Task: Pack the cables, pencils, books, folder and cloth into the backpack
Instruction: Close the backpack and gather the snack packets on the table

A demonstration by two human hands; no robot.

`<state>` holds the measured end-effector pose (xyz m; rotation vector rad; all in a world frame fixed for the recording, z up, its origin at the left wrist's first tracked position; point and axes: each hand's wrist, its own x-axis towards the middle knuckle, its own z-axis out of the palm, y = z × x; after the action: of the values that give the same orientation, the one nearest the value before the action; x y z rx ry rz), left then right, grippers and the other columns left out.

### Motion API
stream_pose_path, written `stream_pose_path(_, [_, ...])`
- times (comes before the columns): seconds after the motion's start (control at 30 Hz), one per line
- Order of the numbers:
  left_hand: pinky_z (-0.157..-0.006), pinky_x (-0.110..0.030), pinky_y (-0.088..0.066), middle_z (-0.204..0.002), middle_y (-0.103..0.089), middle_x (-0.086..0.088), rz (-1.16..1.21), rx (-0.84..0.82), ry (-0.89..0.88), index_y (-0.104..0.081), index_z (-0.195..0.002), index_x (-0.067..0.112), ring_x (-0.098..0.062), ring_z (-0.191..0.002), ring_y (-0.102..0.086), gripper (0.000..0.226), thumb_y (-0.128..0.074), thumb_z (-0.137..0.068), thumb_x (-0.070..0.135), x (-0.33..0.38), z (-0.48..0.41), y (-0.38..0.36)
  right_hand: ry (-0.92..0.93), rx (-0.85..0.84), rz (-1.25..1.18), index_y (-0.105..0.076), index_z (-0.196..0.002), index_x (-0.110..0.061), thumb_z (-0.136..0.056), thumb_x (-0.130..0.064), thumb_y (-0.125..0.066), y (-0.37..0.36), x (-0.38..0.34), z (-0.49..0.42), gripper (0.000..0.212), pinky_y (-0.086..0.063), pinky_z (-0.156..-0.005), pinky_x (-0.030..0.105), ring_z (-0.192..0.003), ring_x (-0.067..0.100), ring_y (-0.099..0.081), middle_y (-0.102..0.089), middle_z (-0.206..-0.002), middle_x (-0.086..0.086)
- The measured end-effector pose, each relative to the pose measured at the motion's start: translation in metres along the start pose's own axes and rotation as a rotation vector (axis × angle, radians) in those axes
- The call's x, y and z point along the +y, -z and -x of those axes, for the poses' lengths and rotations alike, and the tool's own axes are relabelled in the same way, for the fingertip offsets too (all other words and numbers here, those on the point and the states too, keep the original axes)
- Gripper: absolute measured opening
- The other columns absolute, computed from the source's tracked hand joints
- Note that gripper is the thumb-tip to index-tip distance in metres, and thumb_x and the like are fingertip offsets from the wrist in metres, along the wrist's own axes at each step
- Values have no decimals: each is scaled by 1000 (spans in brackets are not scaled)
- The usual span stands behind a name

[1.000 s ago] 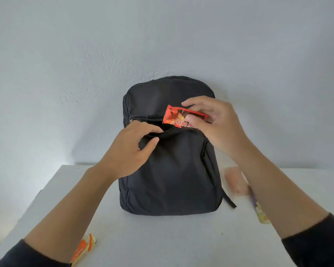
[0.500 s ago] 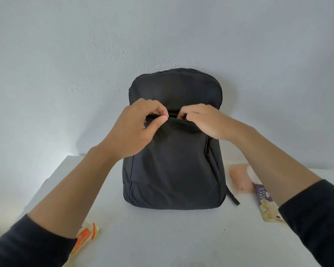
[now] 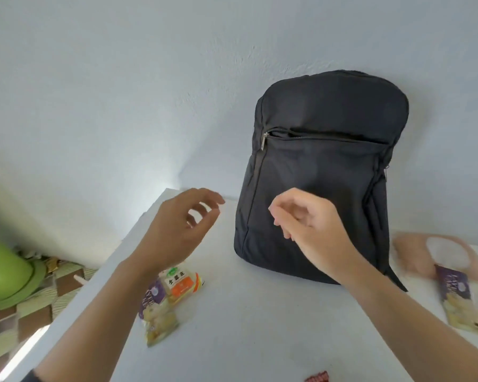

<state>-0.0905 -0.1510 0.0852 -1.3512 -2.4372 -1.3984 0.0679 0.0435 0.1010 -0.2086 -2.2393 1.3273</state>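
Though blurred in places, enough to log.

Backpack (image 3: 320,188): black, upright at back edge of white table (image 3: 246,340), right of centre, against wall. Front pocket zip (image 3: 329,137) slightly agape near left end, metal pull (image 3: 264,140) hanging at that end.

Left hand (image 3: 177,232): above table's left side, toward back-left corner. Fingers loosely curved, thumb apart, gripping nothing.

Right hand (image 3: 312,224): in front of backpack's lower front panel. Fingers loosely curled toward thumb, nothing held. Contact with fabric: cannot tell.

Near left edge, under left wrist: orange-and-white packet (image 3: 181,282) with green round logo and dark Chinese characters, too soft to read with confidence. Touching it, purple-and-yellow packet (image 3: 156,307) with white capitals, unreadable.

Near right edge: pinkish soft item (image 3: 414,255) with white patch, just beside backpack's lower right corner. Cloth or wrapper: cannot tell. Overlapping its near side, second purple packet (image 3: 453,288), white lettering smeared, yellow lower half.

Front edge: tip of red wrapper (image 3: 318,378), cropped by frame.

Off table, far left: green rounded object (image 3: 6,277) over checked floor.
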Motion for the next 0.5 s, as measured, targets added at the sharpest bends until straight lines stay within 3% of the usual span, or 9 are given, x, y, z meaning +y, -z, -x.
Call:
stream_pose_path(0.17, [-68,-21,-46,-100,-67,13,-146,-73,405,-64,-101,40,-2,-83,-64,16,-65,-98,24,-66,73,25,-248,-328,130,-68,-93,-24,-99,-28,-63,-76,47,11,9,-49,-58,24,-65,11,-65,-67,-81,-7])
stream_pose_path(0.3, [-65,-19,-43,-106,-64,8,-228,43,597,-62,-107,36,-3,-81,-63,12,-67,-97,32,-92,120,31,-301,-425,226,-67,-110,-21,-100,-39,-60,-128,69,13,22,-51,-70,22,-83,9,-64,-68,-99,-9])
stream_pose_path(0.4, [-70,-24,-45,-115,-56,5,-253,-58,690,-55,-129,34,-1,-84,-62,40,-68,-93,46,-105,138,26,-283,-470,283,-61,-127,-19,-99,-43,-60,-160,74,12,36,-52,-87,29,-96,12,-63,-66,-113,-5])
stream_pose_path(0.5, [-77,-27,-45,-116,-56,3,-244,-128,691,-49,-143,31,-3,-87,-61,65,-79,-86,44,-112,140,19,-303,-481,314,-50,-142,-16,-97,-47,-64,-183,76,7,56,-50,-90,32,-104,18,-61,-64,-115,0])
